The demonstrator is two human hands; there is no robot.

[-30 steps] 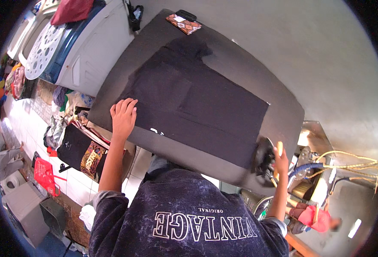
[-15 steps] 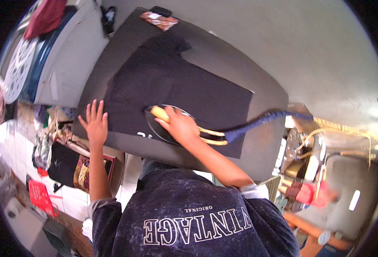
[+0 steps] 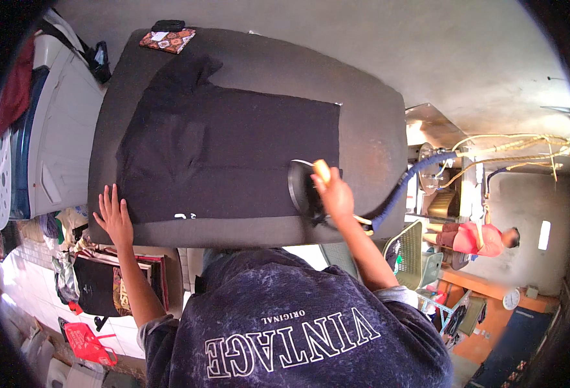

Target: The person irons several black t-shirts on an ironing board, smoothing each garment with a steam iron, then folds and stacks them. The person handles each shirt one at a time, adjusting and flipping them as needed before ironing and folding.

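A black T-shirt [image 3: 259, 129] lies spread on a dark padded ironing table [image 3: 369, 123], with a few creases toward its left part. My right hand [image 3: 338, 199] is wrapped round the yellow handle of an iron [image 3: 300, 189], which rests on the shirt near its right end, by the near edge. A blue-wrapped hose [image 3: 404, 191] trails from the iron to the right. My left hand [image 3: 114, 215] lies flat with fingers spread at the table's near left corner, beside the shirt's edge, and holds nothing.
A patterned pouch [image 3: 168, 40] and a small black object [image 3: 168, 26] sit at the far left corner. Left stands a white and blue appliance [image 3: 65, 123]. Near left are stacked folded clothes [image 3: 136, 278]. Right are a green plastic chair [image 3: 404, 249] and, farther off, a person in red [image 3: 482, 239].
My right hand has slid the iron rightward along the shirt, from its near middle toward the right end. My left hand stays spread at the near left. The whole view has shifted.
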